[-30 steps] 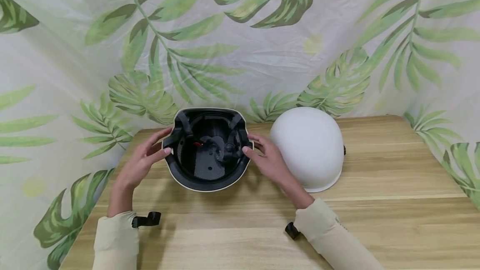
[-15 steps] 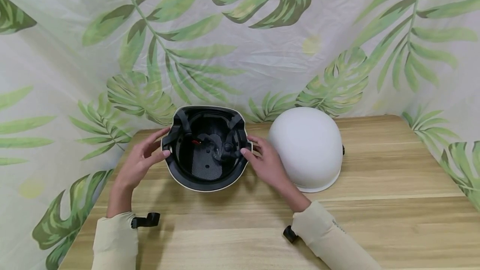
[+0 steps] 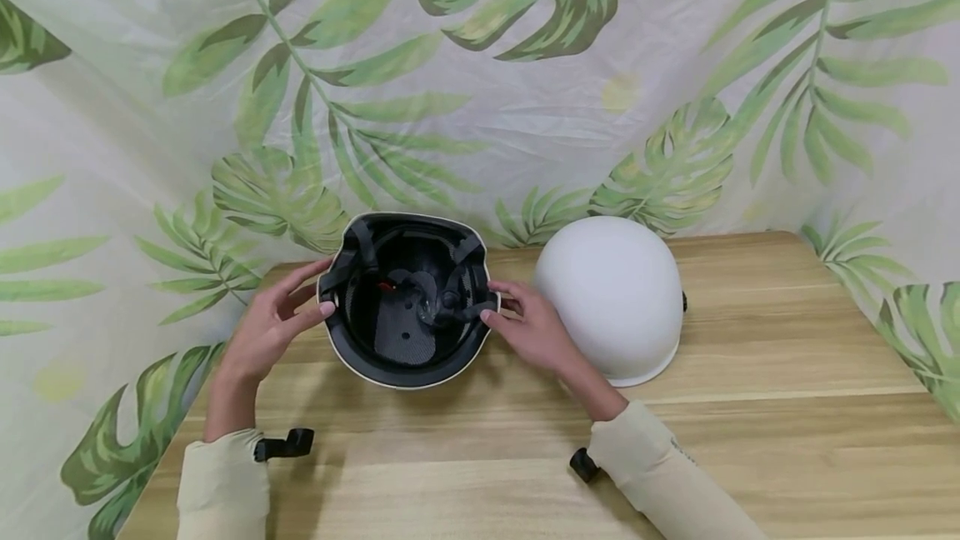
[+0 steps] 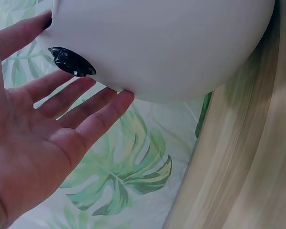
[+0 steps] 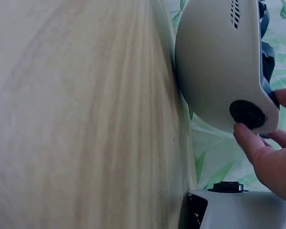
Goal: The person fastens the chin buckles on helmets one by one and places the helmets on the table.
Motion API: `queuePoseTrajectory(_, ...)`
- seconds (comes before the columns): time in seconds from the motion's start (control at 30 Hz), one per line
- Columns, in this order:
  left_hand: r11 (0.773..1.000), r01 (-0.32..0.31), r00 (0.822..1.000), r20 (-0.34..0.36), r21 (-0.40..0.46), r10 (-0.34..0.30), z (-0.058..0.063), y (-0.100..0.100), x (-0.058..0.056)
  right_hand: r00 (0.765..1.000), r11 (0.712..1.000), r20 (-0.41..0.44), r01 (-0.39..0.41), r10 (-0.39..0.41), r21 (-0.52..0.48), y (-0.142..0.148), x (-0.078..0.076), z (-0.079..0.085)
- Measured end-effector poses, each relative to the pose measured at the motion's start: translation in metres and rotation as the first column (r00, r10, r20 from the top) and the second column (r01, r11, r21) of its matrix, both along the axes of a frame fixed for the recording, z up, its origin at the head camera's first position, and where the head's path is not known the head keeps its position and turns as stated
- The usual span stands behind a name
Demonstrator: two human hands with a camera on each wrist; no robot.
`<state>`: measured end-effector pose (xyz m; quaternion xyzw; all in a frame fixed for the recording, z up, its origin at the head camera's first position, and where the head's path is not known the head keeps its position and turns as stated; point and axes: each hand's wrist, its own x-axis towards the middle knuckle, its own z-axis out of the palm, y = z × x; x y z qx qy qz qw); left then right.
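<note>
An upturned white helmet (image 3: 408, 380) shows its black padded inside, with dark straps and a small red part. My left hand (image 3: 262, 327) grips its left rim, thumb on the edge and fingers along the outer shell. On the right rim, my right hand (image 3: 531, 325) pinches the edge between thumb and fingers. In the left wrist view the fingertips touch the smooth shell (image 4: 167, 47) close to a round black knob (image 4: 72, 62). The right wrist view has a fingertip at the black knob (image 5: 248, 114) on that side, below small vent slots (image 5: 235, 13).
A second white helmet (image 3: 611, 298) sits dome up just right of my right hand. Both are on a wooden table (image 3: 787, 440), with a leaf-print cloth (image 3: 540, 123) hanging behind its back edge.
The upturned helmet has turned slightly clockwise, its right side coming a little nearer. My right hand has moved down with that side. The second helmet stays put.
</note>
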<state>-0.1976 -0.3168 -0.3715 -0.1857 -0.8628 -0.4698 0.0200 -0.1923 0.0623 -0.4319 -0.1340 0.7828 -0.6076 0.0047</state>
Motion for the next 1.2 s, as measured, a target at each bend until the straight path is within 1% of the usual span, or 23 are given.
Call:
queuePoseTrajectory(0.1,1.000,0.010,1.000,-0.013,0.028,-0.010,0.001,0.002,0.001,0.999,0.999,-0.016,0.030,-0.029,0.029,-0.001,0.000,0.000)
queuePoseTrajectory(0.2,0.997,0.027,0.999,-0.036,0.068,-0.025,0.002,0.005,0.000,0.997,0.997,-0.050,0.058,-0.055,0.058,-0.002,-0.001,-0.001)
queuePoseTrajectory(0.33,0.993,0.034,0.997,-0.078,0.117,-0.025,0.000,0.010,-0.002,0.996,0.995,-0.075,0.049,-0.043,0.083,-0.002,-0.002,-0.004)
queuePoseTrajectory(0.53,0.979,0.041,0.993,-0.121,0.200,-0.017,-0.003,0.016,-0.004,0.999,0.998,-0.001,-0.038,0.038,0.041,-0.002,-0.001,-0.005)
queuePoseTrajectory(0.63,0.966,0.034,0.992,-0.130,0.257,-0.001,-0.004,0.019,-0.003,0.999,0.998,0.022,-0.045,0.044,0.040,-0.002,0.000,-0.004)
queuePoseTrajectory(0.73,0.957,0.024,0.989,-0.147,0.289,0.019,-0.004,0.023,-0.003,0.999,0.998,0.030,-0.031,0.029,0.058,-0.002,0.000,-0.004)
queuePoseTrajectory(0.87,0.963,0.016,0.984,-0.177,0.270,0.033,-0.004,0.027,-0.002,0.999,0.997,0.035,-0.008,0.005,0.078,-0.002,-0.001,-0.005)
queuePoseTrajectory(1.03,0.964,0.019,0.986,-0.165,0.264,0.026,-0.002,0.030,-0.003,0.999,0.994,0.030,0.021,-0.024,0.106,-0.002,-0.002,-0.006)
queuePoseTrajectory(1.2,0.968,0.039,0.985,-0.170,0.246,0.004,-0.001,0.031,-0.004,0.999,0.992,0.035,0.023,-0.027,0.120,-0.001,-0.002,-0.005)
